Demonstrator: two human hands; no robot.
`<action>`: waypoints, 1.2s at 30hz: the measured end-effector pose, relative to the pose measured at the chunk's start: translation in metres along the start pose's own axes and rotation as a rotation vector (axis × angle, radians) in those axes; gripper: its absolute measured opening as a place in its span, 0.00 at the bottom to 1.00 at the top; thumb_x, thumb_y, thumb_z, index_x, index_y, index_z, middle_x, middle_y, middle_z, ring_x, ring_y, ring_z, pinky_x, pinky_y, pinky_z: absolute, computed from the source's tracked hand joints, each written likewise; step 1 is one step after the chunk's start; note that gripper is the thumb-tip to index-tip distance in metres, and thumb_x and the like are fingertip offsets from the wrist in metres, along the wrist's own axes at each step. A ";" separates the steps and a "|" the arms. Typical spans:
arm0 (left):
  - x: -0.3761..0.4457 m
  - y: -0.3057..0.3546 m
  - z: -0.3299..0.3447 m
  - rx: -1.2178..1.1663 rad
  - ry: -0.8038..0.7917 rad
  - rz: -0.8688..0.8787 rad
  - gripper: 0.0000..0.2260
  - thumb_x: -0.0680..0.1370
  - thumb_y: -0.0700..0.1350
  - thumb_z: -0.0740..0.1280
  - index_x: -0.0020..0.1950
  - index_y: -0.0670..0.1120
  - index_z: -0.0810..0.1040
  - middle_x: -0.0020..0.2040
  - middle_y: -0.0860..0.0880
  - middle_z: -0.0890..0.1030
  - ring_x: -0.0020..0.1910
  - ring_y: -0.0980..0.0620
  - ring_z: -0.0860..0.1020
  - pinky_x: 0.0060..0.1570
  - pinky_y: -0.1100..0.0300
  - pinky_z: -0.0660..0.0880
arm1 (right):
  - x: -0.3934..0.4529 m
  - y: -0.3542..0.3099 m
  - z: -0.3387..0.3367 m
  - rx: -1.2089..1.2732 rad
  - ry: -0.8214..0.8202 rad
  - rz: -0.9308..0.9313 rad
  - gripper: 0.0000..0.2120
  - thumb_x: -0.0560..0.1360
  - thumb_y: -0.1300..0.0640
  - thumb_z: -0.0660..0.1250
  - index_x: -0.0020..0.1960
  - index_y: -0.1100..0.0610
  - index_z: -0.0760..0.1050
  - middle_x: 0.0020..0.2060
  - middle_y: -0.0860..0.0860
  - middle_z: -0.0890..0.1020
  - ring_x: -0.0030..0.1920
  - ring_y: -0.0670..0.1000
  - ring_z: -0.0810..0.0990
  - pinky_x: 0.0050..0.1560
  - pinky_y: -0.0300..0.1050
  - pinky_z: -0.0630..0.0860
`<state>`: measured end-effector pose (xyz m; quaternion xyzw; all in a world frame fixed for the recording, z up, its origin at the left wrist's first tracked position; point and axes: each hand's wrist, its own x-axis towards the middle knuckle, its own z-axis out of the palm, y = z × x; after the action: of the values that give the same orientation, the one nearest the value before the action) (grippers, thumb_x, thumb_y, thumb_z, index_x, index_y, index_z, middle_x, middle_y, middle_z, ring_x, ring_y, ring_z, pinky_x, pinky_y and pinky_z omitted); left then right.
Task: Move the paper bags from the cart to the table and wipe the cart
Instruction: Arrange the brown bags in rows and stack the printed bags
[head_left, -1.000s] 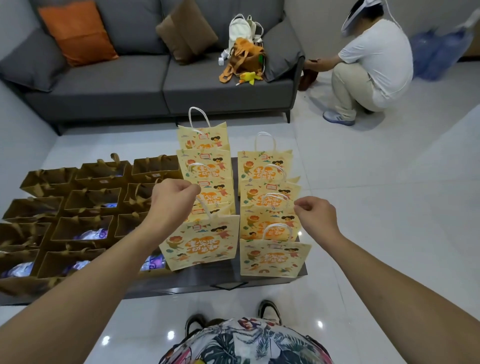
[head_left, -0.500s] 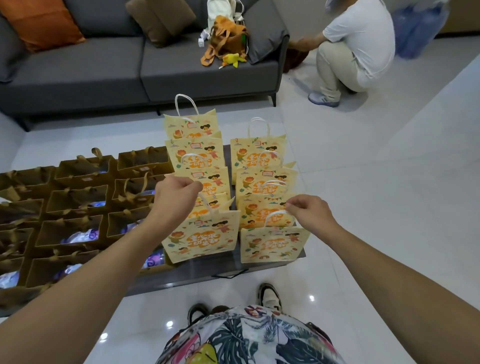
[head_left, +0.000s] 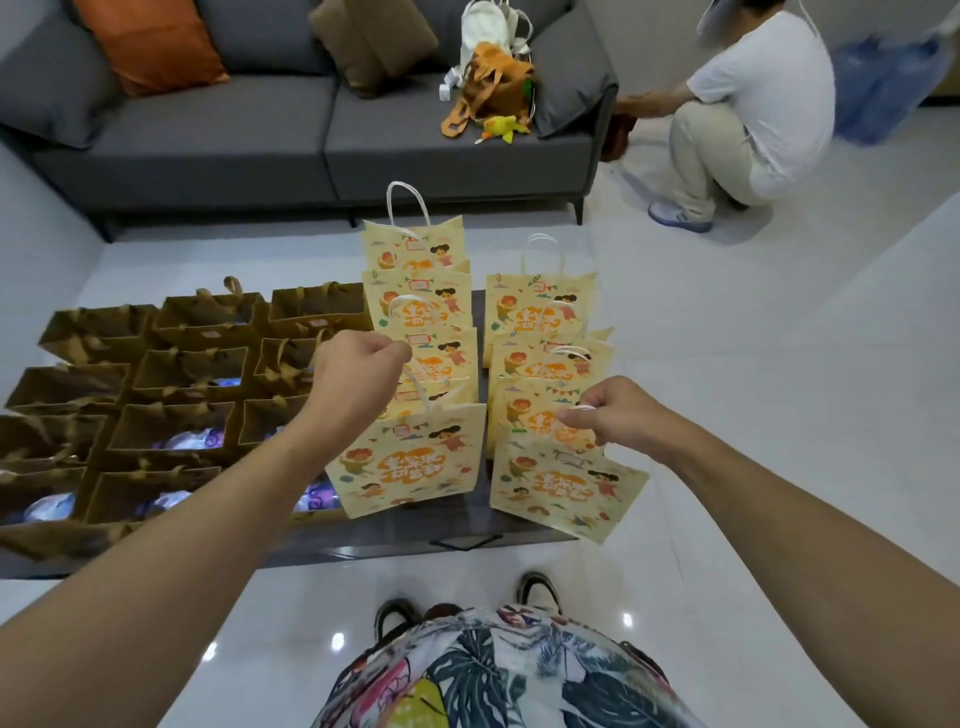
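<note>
My left hand (head_left: 358, 371) is closing into a fist around the white handle of the near left bag (head_left: 410, 460), and my fingers are curling fully shut on that loop. The bag is hanging upright at the table's near edge; whether its base is touching the table (head_left: 374, 540) I cannot tell. My right hand (head_left: 618, 413) is pinching the white handle of the near right bag (head_left: 563, 486) between thumb and fingertips, with the other fingers loosely curled. This bag is tilting, its lower corner swinging out toward 4 o'clock past the table edge.

Behind the two held bags, toward 12 o'clock, two rows of matching yellow bags (head_left: 537, 306) are standing upright on the table, one row behind each hand. At 9 o'clock from my left hand, a block of brown bags (head_left: 192, 364) is standing open-topped, touching one another, with pale wrapped contents showing inside several.

Beyond the table at 12 o'clock a grey sofa (head_left: 218, 135) is carrying an orange cushion (head_left: 150, 44) and an orange tote (head_left: 493, 88). At 2 o'clock a person in a white shirt (head_left: 748, 104) is crouching on the floor. The cart is not showing in this view.
</note>
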<state>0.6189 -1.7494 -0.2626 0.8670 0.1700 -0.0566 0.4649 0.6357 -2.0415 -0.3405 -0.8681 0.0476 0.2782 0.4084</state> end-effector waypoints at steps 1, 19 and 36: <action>-0.003 0.001 -0.001 -0.015 0.000 -0.019 0.16 0.79 0.46 0.66 0.48 0.33 0.82 0.44 0.40 0.85 0.47 0.38 0.84 0.45 0.40 0.83 | -0.001 -0.001 -0.003 0.012 -0.011 -0.019 0.25 0.73 0.47 0.75 0.30 0.54 0.64 0.28 0.53 0.66 0.33 0.53 0.72 0.40 0.47 0.68; -0.060 0.010 -0.031 -0.031 0.521 -0.007 0.18 0.80 0.46 0.64 0.33 0.38 0.77 0.28 0.45 0.72 0.30 0.47 0.69 0.37 0.52 0.73 | -0.045 -0.110 -0.042 0.133 -0.234 -0.448 0.27 0.79 0.59 0.69 0.24 0.52 0.63 0.23 0.50 0.63 0.24 0.50 0.62 0.30 0.44 0.66; -0.133 -0.037 -0.123 -0.016 0.825 -0.183 0.19 0.75 0.44 0.64 0.24 0.46 0.65 0.20 0.56 0.61 0.26 0.51 0.61 0.31 0.55 0.61 | -0.009 -0.176 0.078 -0.219 -0.333 -0.481 0.16 0.79 0.53 0.69 0.36 0.59 0.73 0.30 0.56 0.71 0.31 0.53 0.72 0.40 0.47 0.75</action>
<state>0.4736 -1.6607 -0.1885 0.7947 0.4188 0.2554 0.3575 0.6482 -1.8688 -0.2560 -0.8358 -0.2572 0.3153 0.3686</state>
